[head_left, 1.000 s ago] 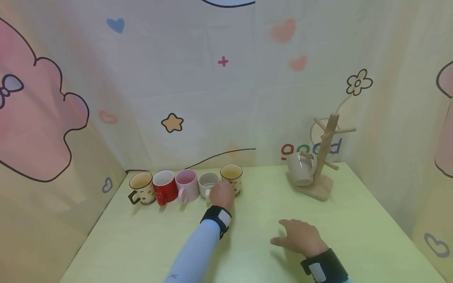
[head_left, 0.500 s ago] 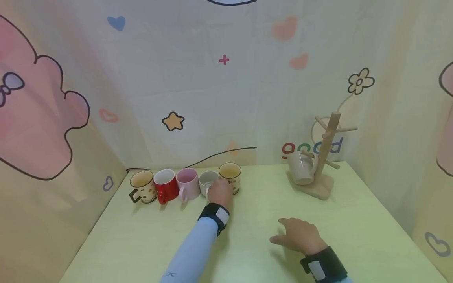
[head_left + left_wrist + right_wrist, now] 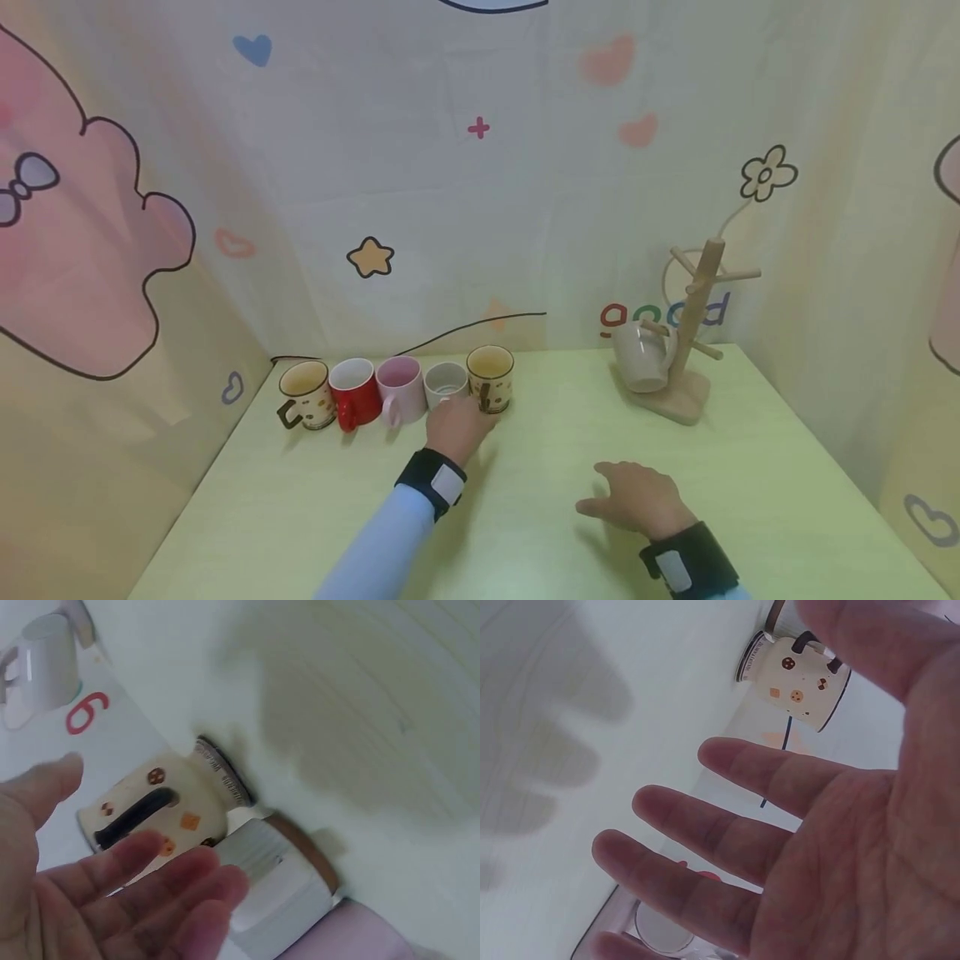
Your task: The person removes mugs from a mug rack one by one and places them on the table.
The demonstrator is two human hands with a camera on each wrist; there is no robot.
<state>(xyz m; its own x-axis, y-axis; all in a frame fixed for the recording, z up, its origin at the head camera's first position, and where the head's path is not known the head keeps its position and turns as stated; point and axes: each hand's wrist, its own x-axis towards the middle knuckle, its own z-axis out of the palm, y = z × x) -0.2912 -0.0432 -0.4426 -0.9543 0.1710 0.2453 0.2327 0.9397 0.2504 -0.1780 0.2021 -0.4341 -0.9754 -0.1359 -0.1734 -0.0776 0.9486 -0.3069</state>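
In the head view my left hand is in front of the right end of a row of mugs, holding nothing. Nearest to it are a cream mug with a dark handle and a small white mug, partly hidden by the hand. The left wrist view shows loosely bent fingers, the thumb apart, and the cream mug's dark handle beyond them. Over the table on the right, my right hand hovers with spread fingers and nothing in them.
Farther left in the row stand a pink mug, a red mug and another cream mug. A wooden mug tree at the back right bears a white mug, tilted on a low peg. A printed curtain encloses the table.
My left hand has drawn back toward me and slightly left from the right-end cream mug, uncovering its handle. That mug stays in the row. The right hand has hardly moved.
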